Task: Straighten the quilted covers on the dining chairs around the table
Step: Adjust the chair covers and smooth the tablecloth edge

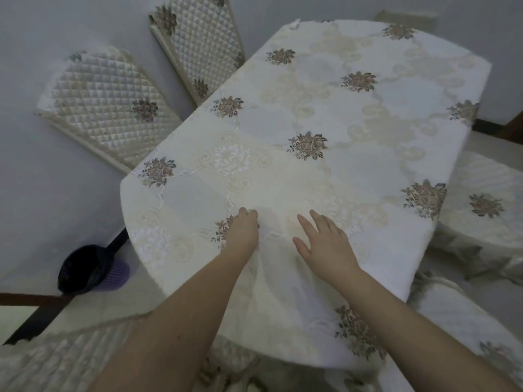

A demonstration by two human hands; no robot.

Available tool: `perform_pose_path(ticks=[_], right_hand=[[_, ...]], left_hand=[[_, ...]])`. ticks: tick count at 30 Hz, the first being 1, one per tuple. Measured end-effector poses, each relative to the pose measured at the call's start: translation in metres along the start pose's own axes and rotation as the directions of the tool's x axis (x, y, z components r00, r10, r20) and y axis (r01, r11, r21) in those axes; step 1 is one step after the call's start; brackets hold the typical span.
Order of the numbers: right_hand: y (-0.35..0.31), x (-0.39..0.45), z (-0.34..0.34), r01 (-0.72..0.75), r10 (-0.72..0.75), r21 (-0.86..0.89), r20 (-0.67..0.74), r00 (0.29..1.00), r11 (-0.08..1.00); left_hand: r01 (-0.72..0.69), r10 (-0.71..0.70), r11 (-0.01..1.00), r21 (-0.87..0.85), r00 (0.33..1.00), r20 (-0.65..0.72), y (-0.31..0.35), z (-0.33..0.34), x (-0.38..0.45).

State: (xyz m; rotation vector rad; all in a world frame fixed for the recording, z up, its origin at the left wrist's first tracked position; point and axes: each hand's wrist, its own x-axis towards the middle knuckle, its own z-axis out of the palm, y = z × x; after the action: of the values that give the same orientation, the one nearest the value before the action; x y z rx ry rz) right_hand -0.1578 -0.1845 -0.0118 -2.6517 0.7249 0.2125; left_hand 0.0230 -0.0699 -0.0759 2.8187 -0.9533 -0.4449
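Two hands are on the bench cloth (325,114): left hand (243,230) pinches a fold, right hand (325,241) lies flat and wide. Pull gently, smooth outward. Quilted chair covers (107,100) wait beside the bench.

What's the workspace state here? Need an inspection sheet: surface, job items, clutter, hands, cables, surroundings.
Surface: table under a cream floral tablecloth; cloth bunched into a fold between the hands.
Job's things: two quilted chair covers, near one and far one, on chair backs at the table's left side; more covered chairs at right and bottom left.
Clutter: dark dustpan with a purple brush on the floor, left.
Hands: left hand fingers curled, pinching the tablecloth; right hand open, flat on the cloth.
Cables: nothing seen.
Surroundings: pale wall, dark baseboard.
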Motion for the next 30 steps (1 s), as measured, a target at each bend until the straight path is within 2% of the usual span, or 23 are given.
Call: perform_pose_path(ticks=[6, 12, 14, 16, 19, 23, 27, 30], right_hand=[[0.002, -0.018, -0.006, -0.011, 0.012, 0.019, -0.018, 1.0, 1.0], [-0.005, -0.05, -0.012, -0.01, 0.014, 0.056, -0.064, 0.998, 0.998], [-0.012, -0.065, -0.015, -0.006, 0.012, 0.065, -0.094, 0.995, 0.998], [-0.021, -0.081, -0.019, -0.008, 0.022, 0.106, -0.125, 0.992, 0.994], [-0.036, -0.109, -0.02, -0.017, 0.033, 0.088, -0.178, 0.983, 0.996], [-0.061, -0.155, -0.017, -0.088, 0.081, -0.016, -0.233, 0.969, 0.996], [-0.087, -0.213, -0.01, -0.142, 0.111, -0.092, -0.277, 0.954, 0.986], [-0.101, -0.252, 0.0, -0.194, 0.14, -0.131, -0.34, 0.93, 0.972]], left_hand=[[-0.013, 0.01, 0.996, -0.092, 0.999, -0.034, 0.008, -0.013, -0.031], [-0.036, 0.015, 0.962, -0.271, 0.997, -0.082, 0.016, -0.074, -0.091], [-0.044, 0.028, 0.897, -0.439, 0.999, -0.042, 0.017, -0.091, -0.114], [-0.023, 0.047, 0.789, -0.614, 0.999, 0.022, 0.016, -0.101, -0.137], [-0.064, 0.131, 0.681, -0.729, 0.991, 0.035, 0.015, -0.108, -0.17], [-0.192, 0.259, 0.675, -0.713, 0.966, -0.014, 0.015, -0.117, -0.216], [-0.382, 0.393, 0.762, -0.523, 0.915, -0.095, 0.001, -0.121, -0.267], [-0.467, 0.45, 0.806, -0.364, 0.883, -0.138, -0.006, -0.123, -0.295]])
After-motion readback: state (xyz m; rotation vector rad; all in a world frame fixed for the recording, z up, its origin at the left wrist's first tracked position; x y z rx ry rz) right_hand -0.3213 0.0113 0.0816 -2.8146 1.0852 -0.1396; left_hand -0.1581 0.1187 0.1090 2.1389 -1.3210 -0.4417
